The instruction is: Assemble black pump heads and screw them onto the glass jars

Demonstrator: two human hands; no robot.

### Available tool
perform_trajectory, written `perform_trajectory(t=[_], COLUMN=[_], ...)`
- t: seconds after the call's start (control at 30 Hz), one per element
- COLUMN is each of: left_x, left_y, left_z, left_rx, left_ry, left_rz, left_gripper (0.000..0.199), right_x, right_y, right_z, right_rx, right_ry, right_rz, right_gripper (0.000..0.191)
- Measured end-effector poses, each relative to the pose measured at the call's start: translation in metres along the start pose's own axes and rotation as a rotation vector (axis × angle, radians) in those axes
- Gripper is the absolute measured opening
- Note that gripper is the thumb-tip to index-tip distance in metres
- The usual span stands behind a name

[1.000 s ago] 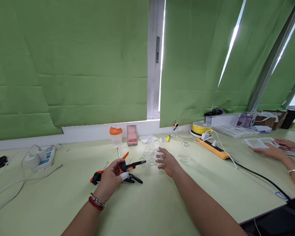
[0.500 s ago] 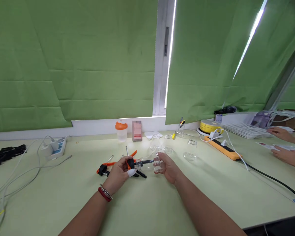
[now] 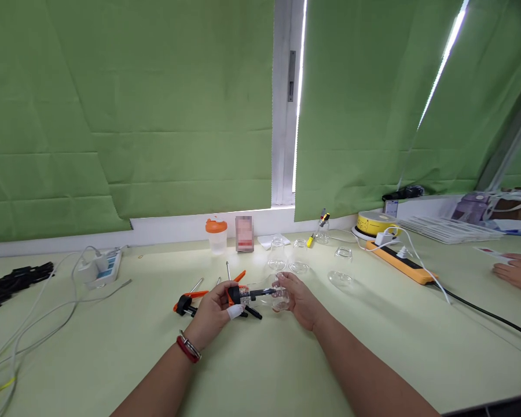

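Observation:
My left hand (image 3: 217, 310), with white tape on its thumb, is closed on a black and orange cap (image 3: 233, 295). A dark rod (image 3: 260, 293) runs from the cap into a clear glass bottle (image 3: 267, 286), which lies sideways between my hands. My right hand (image 3: 299, 298) is wrapped round the bottle's wide end. Behind and beside my left hand lie another black cap (image 3: 184, 304) and orange-handled parts (image 3: 197, 293) with metal rods. Several clear glass pieces, among them an upright one (image 3: 277, 252) and one farther right (image 3: 341, 279), stand beyond my right hand.
An orange-lidded cup (image 3: 217, 236) and a pink box (image 3: 244, 234) stand by the wall. On the right are an orange power strip (image 3: 402, 263), a yellow disc case (image 3: 375, 223) and another person's hands (image 3: 518, 271). Cables (image 3: 65, 301) and a white power strip (image 3: 108, 269) lie left.
The bottle's wide end has tilted slightly, and my right fingers now sit more behind it. The other person's hands have drawn closer together at the right edge. The view has shifted a little.

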State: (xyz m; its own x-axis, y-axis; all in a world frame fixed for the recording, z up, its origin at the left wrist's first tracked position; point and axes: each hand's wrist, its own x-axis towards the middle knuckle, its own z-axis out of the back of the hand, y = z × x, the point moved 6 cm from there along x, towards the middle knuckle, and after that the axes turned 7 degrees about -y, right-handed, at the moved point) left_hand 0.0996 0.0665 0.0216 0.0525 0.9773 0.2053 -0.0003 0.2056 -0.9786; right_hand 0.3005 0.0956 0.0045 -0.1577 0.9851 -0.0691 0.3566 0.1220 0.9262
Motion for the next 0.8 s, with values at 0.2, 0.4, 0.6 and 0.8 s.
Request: perform_trajectory(t=[0.2, 0.4, 0.6, 0.8], left_x=[0.0009, 0.0009, 0.0011, 0.0029], left_y=[0.0027, 0.0041, 0.0069, 0.0088], left_z=[-0.0010, -0.0009, -0.0002, 0.0004], left_rx=[0.015, 0.023, 0.007, 0.016], left_ry=[0.030, 0.021, 0.040, 0.026], left_rz=[-0.008, 0.001, 0.006, 0.021], left_gripper=[0.046, 0.047, 0.051, 0.053], right_x=[-0.0008, 0.0002, 0.0005, 0.0011], right_y=[-0.0004, -0.0010, -0.0042, -0.0078], right_z=[-0.0007, 0.0000, 0.0005, 0.0011], right_rx=[0.002, -0.018, -0.015, -0.041], right_ry=[0.000, -0.011, -0.005, -0.010], right_rz=[0.000, -0.001, -0.026, -0.060], right_gripper=[0.033, 0.033, 0.033, 0.036])
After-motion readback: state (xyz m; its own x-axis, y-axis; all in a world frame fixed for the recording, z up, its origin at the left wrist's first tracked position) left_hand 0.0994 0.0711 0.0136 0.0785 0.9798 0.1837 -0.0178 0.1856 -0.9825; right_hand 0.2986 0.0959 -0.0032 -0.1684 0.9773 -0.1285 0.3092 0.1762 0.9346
